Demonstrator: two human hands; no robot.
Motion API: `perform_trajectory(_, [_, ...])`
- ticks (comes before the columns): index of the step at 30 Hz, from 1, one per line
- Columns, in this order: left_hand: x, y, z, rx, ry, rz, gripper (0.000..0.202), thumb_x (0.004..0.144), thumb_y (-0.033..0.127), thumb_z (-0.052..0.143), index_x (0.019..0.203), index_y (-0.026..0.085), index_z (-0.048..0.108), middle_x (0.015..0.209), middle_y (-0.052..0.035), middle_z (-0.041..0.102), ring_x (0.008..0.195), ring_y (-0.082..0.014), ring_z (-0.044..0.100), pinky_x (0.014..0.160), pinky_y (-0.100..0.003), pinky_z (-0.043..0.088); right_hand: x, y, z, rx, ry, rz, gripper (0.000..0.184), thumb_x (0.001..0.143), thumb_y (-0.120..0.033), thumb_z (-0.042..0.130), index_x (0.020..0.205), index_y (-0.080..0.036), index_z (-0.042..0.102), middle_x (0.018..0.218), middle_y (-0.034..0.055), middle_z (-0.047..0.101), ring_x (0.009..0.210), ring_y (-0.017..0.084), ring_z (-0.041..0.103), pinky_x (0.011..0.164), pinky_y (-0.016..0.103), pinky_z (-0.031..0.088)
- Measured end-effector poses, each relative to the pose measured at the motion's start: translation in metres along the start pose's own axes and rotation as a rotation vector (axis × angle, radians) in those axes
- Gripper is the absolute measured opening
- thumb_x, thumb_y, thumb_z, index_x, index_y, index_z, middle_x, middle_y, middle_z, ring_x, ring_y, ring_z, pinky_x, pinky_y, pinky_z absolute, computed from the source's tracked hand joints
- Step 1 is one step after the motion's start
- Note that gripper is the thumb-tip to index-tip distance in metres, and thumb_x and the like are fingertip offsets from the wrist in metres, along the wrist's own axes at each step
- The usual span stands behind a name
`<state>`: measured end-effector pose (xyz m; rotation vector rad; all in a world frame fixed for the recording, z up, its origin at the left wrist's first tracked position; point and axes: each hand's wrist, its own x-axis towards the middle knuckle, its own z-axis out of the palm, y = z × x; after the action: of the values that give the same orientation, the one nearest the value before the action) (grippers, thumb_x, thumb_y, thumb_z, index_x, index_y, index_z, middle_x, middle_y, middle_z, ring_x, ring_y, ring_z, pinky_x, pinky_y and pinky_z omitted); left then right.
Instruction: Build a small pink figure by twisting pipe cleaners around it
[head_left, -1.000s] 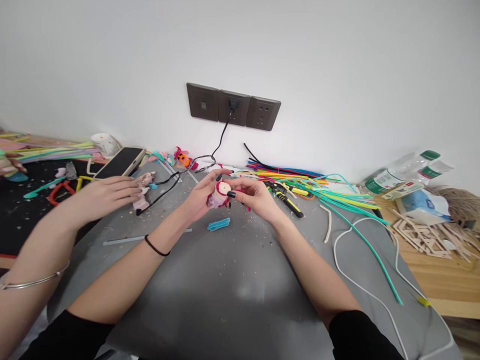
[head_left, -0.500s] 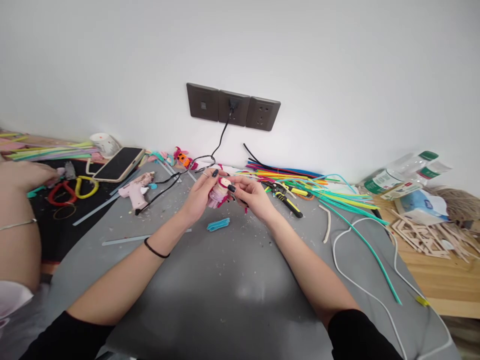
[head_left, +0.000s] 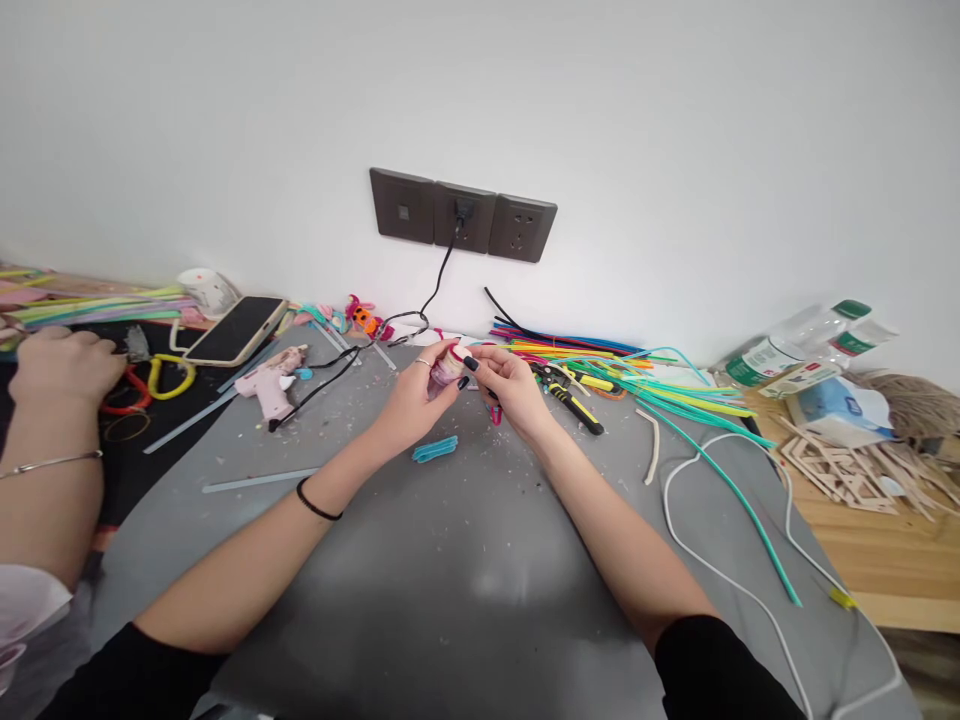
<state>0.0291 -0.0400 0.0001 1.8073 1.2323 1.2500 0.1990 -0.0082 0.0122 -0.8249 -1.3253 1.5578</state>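
Note:
Between my two hands is a small pink and cream pipe-cleaner figure (head_left: 448, 368) with a dark red band at its top. My left hand (head_left: 416, 395) wraps round its left side, thumb along the front. The fingertips of my right hand (head_left: 506, 385) pinch its right upper edge. A dark pink loop (head_left: 496, 414) hangs just below my right fingers. Much of the figure is hidden by my fingers. On the grey mat (head_left: 450, 600) below lies a folded light blue pipe-cleaner bundle (head_left: 435, 449).
Left are a pink glue gun (head_left: 270, 385), glue sticks, a phone (head_left: 237, 330), scissors (head_left: 171, 375) and another person's hand (head_left: 67, 365). Yellow-black pliers (head_left: 576, 408) and many coloured pipe cleaners (head_left: 697, 395) lie right, with a white cable (head_left: 712, 565), bottles (head_left: 787, 350) and wooden pieces (head_left: 844, 470) beyond.
The figure has turned in my hands, its banded top now tilted toward my right fingers. My left hand has rolled over it. The other person's hand has moved toward the scissors, fingers curled.

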Motion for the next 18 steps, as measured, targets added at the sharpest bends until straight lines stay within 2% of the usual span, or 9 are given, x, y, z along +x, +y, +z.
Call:
perform_trajectory(5, [-0.0036, 0.0002, 0.0034, 0.062, -0.049, 0.043, 0.060, 0.092, 0.022, 0.054, 0.149, 0.015, 0.038, 0.150, -0.0197, 0.051, 0.138, -0.0301, 0.050, 0.118, -0.048, 0.037, -0.0045, -0.0030, 0.0052, -0.073, 0.022, -0.017, 0.057, 0.075, -0.059, 0.081, 0.108, -0.015, 0.067, 0.057, -0.0104, 0.044, 0.046, 0.004, 0.028, 0.043, 0.023, 0.019])
perform_trajectory(9, [-0.0057, -0.0015, 0.0060, 0.065, -0.053, 0.034, 0.061, 0.092, 0.024, 0.056, 0.148, 0.016, 0.034, 0.146, -0.0206, 0.050, 0.139, -0.0309, 0.048, 0.117, -0.049, 0.037, -0.0064, -0.0008, 0.0091, -0.112, 0.030, -0.051, 0.059, 0.075, -0.062, 0.080, 0.107, -0.015, 0.066, 0.058, -0.0097, 0.045, 0.050, 0.006, 0.032, 0.045, 0.023, 0.020])
perform_trajectory(15, [-0.0044, -0.0036, 0.0057, 0.008, 0.014, 0.050, 0.039, 0.095, 0.028, 0.055, 0.131, 0.019, 0.043, 0.128, -0.0153, 0.058, 0.115, -0.0259, 0.059, 0.102, -0.041, 0.046, -0.0052, 0.0002, 0.0101, -0.157, 0.029, -0.063, 0.056, 0.072, -0.061, 0.081, 0.101, -0.015, 0.066, 0.057, -0.0100, 0.043, 0.051, 0.006, 0.032, 0.047, 0.024, 0.021])
perform_trajectory(18, [-0.0041, -0.0035, 0.0048, 0.010, 0.027, 0.022, 0.037, 0.096, 0.029, 0.054, 0.129, 0.019, 0.042, 0.119, -0.0129, 0.059, 0.102, -0.0231, 0.060, 0.092, -0.037, 0.047, -0.0065, -0.0034, 0.0101, -0.155, 0.020, -0.060, 0.056, 0.073, -0.060, 0.082, 0.102, -0.015, 0.066, 0.057, -0.0101, 0.041, 0.051, 0.006, 0.032, 0.047, 0.024, 0.020])
